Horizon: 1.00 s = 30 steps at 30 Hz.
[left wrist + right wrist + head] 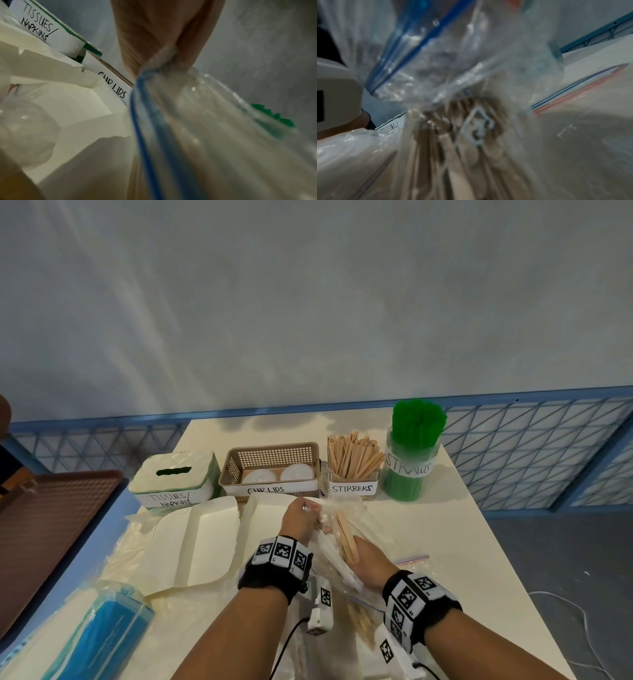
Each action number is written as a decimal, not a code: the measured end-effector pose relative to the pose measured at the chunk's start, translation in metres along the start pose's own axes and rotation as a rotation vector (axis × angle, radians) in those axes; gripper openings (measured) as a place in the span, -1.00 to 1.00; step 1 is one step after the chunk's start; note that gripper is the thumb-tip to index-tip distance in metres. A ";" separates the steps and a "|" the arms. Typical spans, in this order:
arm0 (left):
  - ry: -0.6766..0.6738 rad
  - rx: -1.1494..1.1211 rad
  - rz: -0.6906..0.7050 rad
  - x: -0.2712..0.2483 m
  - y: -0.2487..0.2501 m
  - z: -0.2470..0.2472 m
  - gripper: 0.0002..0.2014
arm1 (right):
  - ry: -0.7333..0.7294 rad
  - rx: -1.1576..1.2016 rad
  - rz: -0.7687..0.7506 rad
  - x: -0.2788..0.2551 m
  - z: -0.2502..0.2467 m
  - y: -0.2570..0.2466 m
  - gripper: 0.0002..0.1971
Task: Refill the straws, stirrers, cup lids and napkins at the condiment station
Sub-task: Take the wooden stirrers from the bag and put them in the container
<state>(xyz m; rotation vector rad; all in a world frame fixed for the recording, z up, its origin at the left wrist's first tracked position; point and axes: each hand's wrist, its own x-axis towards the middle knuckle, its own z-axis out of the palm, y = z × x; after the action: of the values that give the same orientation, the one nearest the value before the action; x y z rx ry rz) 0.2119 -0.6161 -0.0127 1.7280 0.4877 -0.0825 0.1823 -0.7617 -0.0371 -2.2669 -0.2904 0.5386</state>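
A clear zip bag [337, 508] holding a bundle of wooden stirrers [346, 539] is lifted over the middle of the table. My left hand [315, 517] pinches the bag's blue-striped rim [145, 121] between thumb and fingers [188, 54]. My right hand [363, 556] grips the bag's lower end around the stirrers; its fingers are hidden by plastic. In the right wrist view the stirrers [453, 135] show blurred through the bag. Just beyond stands the labelled stirrer holder [354, 470], filled with sticks.
Along the back stand a tissue box [174, 477], a cup lids basket [270, 453] and a jar of green straws [411, 453]. An opened white carton [195, 542] lies left of my hands, a blue packet [99, 635] nearer. Another zip bag [411, 559] lies flat right.
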 end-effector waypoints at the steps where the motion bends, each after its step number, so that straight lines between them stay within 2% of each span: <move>1: -0.006 -0.016 -0.001 -0.001 0.000 0.001 -0.76 | -0.006 0.030 -0.011 -0.001 -0.001 -0.001 -0.83; 3: -0.015 -0.034 0.000 -0.001 0.000 0.000 -0.74 | -0.037 0.096 -0.007 -0.002 -0.002 -0.002 -0.70; 4: -0.021 -0.043 0.000 0.000 -0.001 0.000 -0.73 | -0.053 0.148 -0.002 -0.002 -0.003 -0.003 -0.70; 6: -0.005 -0.061 -0.031 0.002 -0.003 0.001 -0.75 | -0.070 0.290 0.003 -0.004 -0.003 -0.002 -0.83; 8: 0.013 -0.092 -0.066 0.004 -0.004 0.003 -0.76 | -0.077 0.377 0.007 -0.004 -0.002 -0.001 -0.87; 11: 0.021 -0.097 -0.065 0.002 -0.002 0.003 -0.78 | -0.094 0.390 0.020 -0.004 0.000 -0.001 -0.83; 14: 0.019 -0.103 -0.030 -0.003 0.004 0.000 -0.86 | -0.066 0.297 0.055 -0.002 0.002 0.001 -0.80; 15: -0.007 -0.067 0.013 -0.004 0.005 -0.001 -0.90 | -0.045 0.280 0.064 -0.001 0.003 0.002 -0.78; 16: -0.040 0.010 0.071 -0.004 0.006 -0.003 -0.85 | -0.027 0.283 0.072 -0.001 0.002 0.002 -0.76; 18: -0.096 0.208 0.180 -0.004 0.006 -0.008 -0.64 | 0.002 0.309 0.080 -0.002 0.002 0.001 -0.75; 19: -0.097 0.284 0.216 -0.003 0.006 -0.010 -0.60 | 0.008 0.319 0.078 -0.002 0.002 0.001 -0.75; 21: -0.083 0.345 0.264 -0.002 0.007 -0.012 -0.64 | 0.019 0.329 0.063 -0.004 0.003 -0.001 -0.75; 24: -0.052 0.400 0.305 0.000 0.011 -0.014 -0.80 | 0.048 0.329 0.044 -0.006 0.004 -0.003 -0.74; 25: -0.034 0.425 0.312 0.000 0.011 -0.015 -0.81 | 0.054 0.347 0.037 -0.006 0.004 -0.002 -0.76; 28: 0.026 0.527 0.321 0.000 0.006 -0.020 -0.64 | 0.078 0.467 0.027 -0.006 0.001 -0.003 -0.93; 30: 0.038 0.588 0.308 0.000 0.003 -0.021 -0.72 | 0.093 0.522 0.014 -0.005 -0.003 -0.006 -0.93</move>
<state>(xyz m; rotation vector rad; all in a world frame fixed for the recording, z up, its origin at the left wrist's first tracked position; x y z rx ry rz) 0.2084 -0.5964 -0.0055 2.3664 0.2259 0.0336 0.1790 -0.7611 -0.0297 -1.7807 -0.0729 0.4521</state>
